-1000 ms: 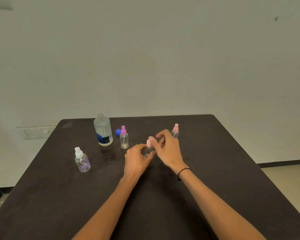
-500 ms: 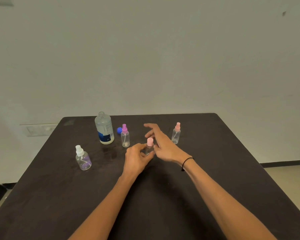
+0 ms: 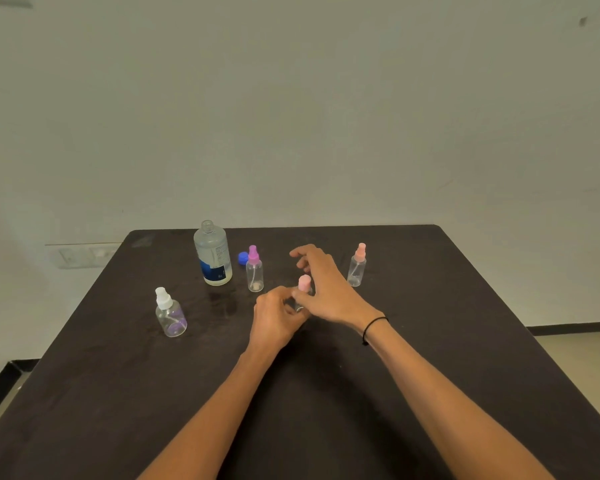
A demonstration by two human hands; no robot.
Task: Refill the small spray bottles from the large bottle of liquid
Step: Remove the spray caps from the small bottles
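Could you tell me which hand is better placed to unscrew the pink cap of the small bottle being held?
Probably the right hand: its fingers are spread right beside the pink cap, while the left hand grips the small bottle lower down, steadying it.

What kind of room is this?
Probably a plain, bare indoor room, not a kitchen or lab: a dark table against a blank pale wall, a wall socket, and tiled floor.
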